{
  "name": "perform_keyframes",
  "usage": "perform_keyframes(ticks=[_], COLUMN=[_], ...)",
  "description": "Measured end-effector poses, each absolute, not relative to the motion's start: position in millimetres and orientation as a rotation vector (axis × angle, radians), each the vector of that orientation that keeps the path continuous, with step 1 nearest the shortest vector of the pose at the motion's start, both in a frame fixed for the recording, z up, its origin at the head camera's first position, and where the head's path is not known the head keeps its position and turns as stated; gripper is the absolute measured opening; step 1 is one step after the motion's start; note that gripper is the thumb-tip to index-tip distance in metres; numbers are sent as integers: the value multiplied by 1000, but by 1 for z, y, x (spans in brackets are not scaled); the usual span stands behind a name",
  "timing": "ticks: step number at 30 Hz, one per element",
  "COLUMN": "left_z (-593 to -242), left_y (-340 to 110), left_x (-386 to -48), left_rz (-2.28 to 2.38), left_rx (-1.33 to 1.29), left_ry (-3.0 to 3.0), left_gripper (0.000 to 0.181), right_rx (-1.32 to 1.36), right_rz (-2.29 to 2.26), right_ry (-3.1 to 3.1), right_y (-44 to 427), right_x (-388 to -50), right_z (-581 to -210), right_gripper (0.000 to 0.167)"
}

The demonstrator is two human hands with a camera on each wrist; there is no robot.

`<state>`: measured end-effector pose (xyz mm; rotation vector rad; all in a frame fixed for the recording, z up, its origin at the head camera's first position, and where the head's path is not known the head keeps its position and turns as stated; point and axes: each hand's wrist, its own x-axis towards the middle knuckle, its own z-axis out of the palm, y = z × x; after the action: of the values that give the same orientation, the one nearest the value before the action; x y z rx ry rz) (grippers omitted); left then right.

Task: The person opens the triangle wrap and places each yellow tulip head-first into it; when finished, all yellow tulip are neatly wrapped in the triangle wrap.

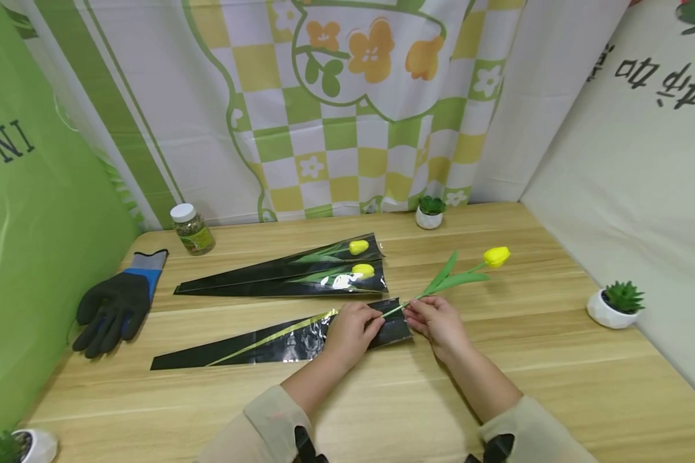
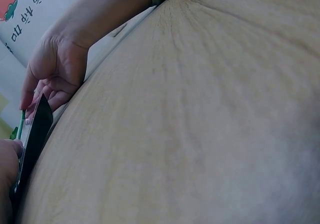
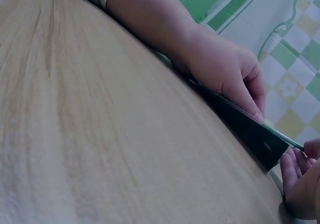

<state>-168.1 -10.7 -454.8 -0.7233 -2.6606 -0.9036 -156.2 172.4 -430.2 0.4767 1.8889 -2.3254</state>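
Observation:
A yellow artificial tulip with green leaves points to the far right, its stem running down to the open end of a black, gold-striped flower sleeve lying on the table. My left hand lies over the sleeve and pinches the stem's lower part between thumb and finger. Closer to the leaves, my right hand pinches the stem beside the sleeve's mouth. The left wrist view has the right hand on the stem; the right wrist view has the left hand above the sleeve. The stem's lower end is hidden.
Behind lie two black sleeves, each holding a yellow tulip. A dark work glove and a white-lidded jar are at the left. Small potted succulents stand at the back, the right edge and the front left corner.

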Motion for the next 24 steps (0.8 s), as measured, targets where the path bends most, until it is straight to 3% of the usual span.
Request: perform_keyframes(ticks=[13, 24], left_z=[-453, -454], left_y=[-11, -12], left_x=[-168, -167], left_rz=[-863, -868], left_rx=[-748, -752], left_ry=[-2661, -2683], left_gripper=[16, 17], right_rx=[505, 628], right_rz=[-2383, -2509], right_ry=[1829, 1745], right_y=[198, 241], right_x=[-158, -156], right_z=[-422, -414], right_gripper=[15, 23])
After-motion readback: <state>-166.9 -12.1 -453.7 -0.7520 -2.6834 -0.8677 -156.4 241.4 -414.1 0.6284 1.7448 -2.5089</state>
